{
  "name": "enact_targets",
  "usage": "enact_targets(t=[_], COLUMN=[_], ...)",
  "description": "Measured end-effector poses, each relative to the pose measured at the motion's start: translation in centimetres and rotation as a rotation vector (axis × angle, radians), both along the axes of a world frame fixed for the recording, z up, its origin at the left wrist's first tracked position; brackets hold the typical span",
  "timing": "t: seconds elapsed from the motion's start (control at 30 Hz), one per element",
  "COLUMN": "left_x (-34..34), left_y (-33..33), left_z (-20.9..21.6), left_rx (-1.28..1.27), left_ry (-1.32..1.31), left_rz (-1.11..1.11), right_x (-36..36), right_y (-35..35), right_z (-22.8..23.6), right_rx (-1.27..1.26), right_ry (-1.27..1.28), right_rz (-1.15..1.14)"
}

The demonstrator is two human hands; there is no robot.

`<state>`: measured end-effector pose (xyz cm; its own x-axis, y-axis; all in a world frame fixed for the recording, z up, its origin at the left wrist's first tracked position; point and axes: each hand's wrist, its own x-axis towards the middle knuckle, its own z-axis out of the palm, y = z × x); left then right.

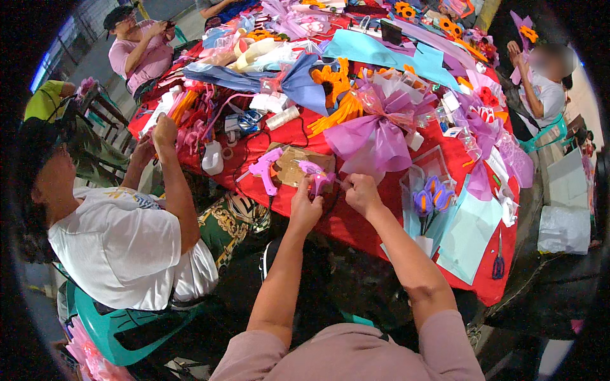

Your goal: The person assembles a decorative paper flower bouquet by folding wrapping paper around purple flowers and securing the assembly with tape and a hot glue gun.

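My left hand [306, 206] is closed around a small pink glue gun [316, 178] near the table's front edge. My right hand [363, 195] is just to the right of it, fingers pinched by the gun's back end; what they hold is too small to make out. A second pink glue gun [265, 170] lies to the left. Under both guns is a piece of brown cardboard [290, 166]. Beyond my right hand stands a bouquet wrap of purple paper [372, 136] with a pink bow.
Purple-and-orange tulips [433, 197] lie on pale blue sheets [470, 232] at right, with scissors [499, 261] by the edge. Orange stems [337, 114], blue wrap [295, 86] and a white roll [282, 118] crowd the red-covered table [248, 185]. A person [127, 241] sits close at left; others sit around.
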<state>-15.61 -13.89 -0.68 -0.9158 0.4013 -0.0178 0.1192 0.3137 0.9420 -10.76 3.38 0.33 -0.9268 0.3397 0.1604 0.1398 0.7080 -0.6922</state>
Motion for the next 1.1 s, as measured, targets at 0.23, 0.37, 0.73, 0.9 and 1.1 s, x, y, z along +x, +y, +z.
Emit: enact_targets(t=[0.23, 0.37, 0.73, 0.9, 1.1], left_x=[0.0, 0.1, 0.1, 0.1, -0.1], left_y=[0.0, 0.2, 0.2, 0.4, 0.1], left_z=[0.5, 0.2, 0.2, 0.3, -0.3], left_rx=[-0.018, 0.027, -0.009, 0.022, 0.04], left_ry=[0.042, 0.142, 0.148, 0.112, 0.112], left_rz=[-0.008, 0.016, 0.022, 0.016, 0.014], right_x=[-0.5, -0.5, -0.6, -0.9, -1.2], right_y=[0.3, 0.0, -0.1, 0.5, 0.6], right_z=[-1.3, -1.2, -0.7, -2.2, -4.2], right_rx=[-0.087, -0.146, -0.125, -0.155, -0.463], right_ry=[-0.068, -0.128, -0.006, 0.037, 0.046], right_rz=[0.0, -0.031, -0.092, -0.095, -0.102])
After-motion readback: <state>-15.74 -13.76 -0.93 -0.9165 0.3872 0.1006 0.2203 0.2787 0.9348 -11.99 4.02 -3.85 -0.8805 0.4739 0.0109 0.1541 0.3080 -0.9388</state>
